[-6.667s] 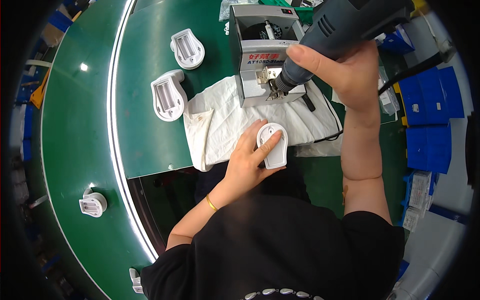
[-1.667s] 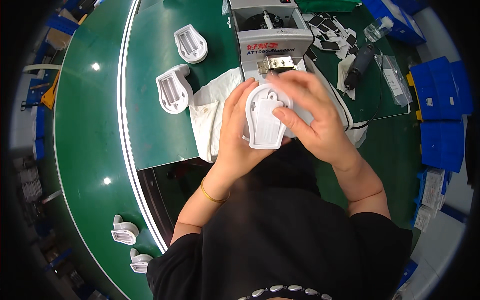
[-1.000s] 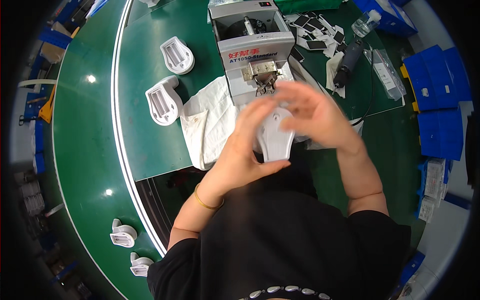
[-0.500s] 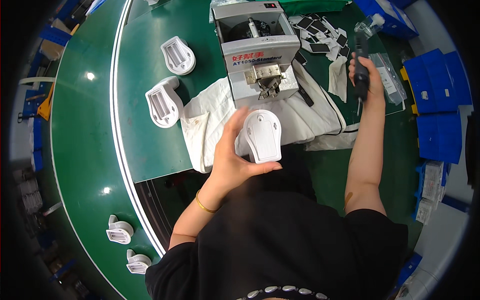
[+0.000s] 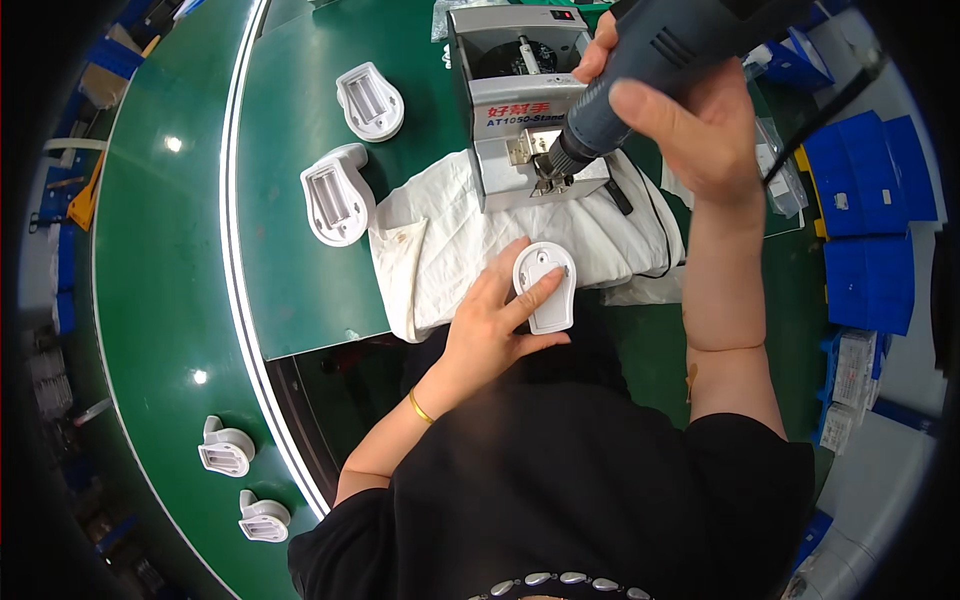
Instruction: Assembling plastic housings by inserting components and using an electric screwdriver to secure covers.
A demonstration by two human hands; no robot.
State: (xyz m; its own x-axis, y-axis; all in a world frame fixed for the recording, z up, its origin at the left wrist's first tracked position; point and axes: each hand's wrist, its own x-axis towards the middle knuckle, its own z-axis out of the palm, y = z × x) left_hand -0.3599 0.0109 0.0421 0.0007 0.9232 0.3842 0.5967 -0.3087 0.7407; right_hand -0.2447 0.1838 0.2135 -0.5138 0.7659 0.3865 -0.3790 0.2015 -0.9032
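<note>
My left hand (image 5: 478,328) is closed around a white plastic housing (image 5: 549,316), broad and round at one end and narrower at the other. One finger lies across its flat face, where a small round hole shows near the round end. My right hand (image 5: 715,135) grips a dark electric screwdriver (image 5: 650,75), raised large in front of the camera. The screwdriver's nose is over the metal outlet of a grey screw feeder (image 5: 493,165); its bit tip is hard to make out there.
A white cloth (image 5: 440,240) lies under the feeder. Two white housings with uncovered battery bays, one farther (image 5: 370,103) and one nearer (image 5: 337,200), rest to the left. Two more (image 5: 226,450) sit beyond the white light strip. Blue bins (image 5: 865,270) line the right side.
My right hand has brought the screwdriver from the far right over to the feeder's outlet. The left hand has shifted slightly right and nearer with the housing, a finger now across its face.
</note>
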